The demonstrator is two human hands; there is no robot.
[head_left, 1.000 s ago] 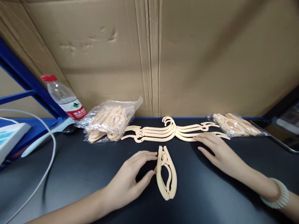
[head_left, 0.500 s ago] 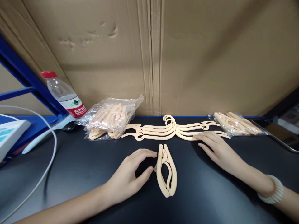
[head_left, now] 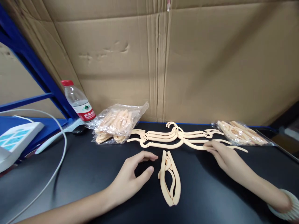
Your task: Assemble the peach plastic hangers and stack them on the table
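Observation:
Several cream plastic folding hangers (head_left: 161, 133) lie unfolded in a row at the back of the black table, their hooks bunched at the middle. My right hand (head_left: 225, 155) pinches the right arm of the frontmost hanger (head_left: 165, 146), which sits a little apart from the others; its fingertips partly cover that arm. Nearer to me lies a folded hanger (head_left: 178, 183), its narrow tip pointing away. Just left of it rests my left hand (head_left: 129, 174), thumb and fingers curved apart with nothing between them.
Clear bags of folded hangers stand at back left (head_left: 116, 123) and back right (head_left: 243, 133). Beyond the left bag is a red-capped water bottle (head_left: 79, 102). A white cable (head_left: 66, 146) loops at left near a white device (head_left: 37, 127). A cardboard wall (head_left: 112, 68) closes off the back.
My right hand has closed on the frontmost hanger's arm, and that hanger has shifted slightly toward me and right, away from the rest. My left hand stays about where it was. The view has shifted.

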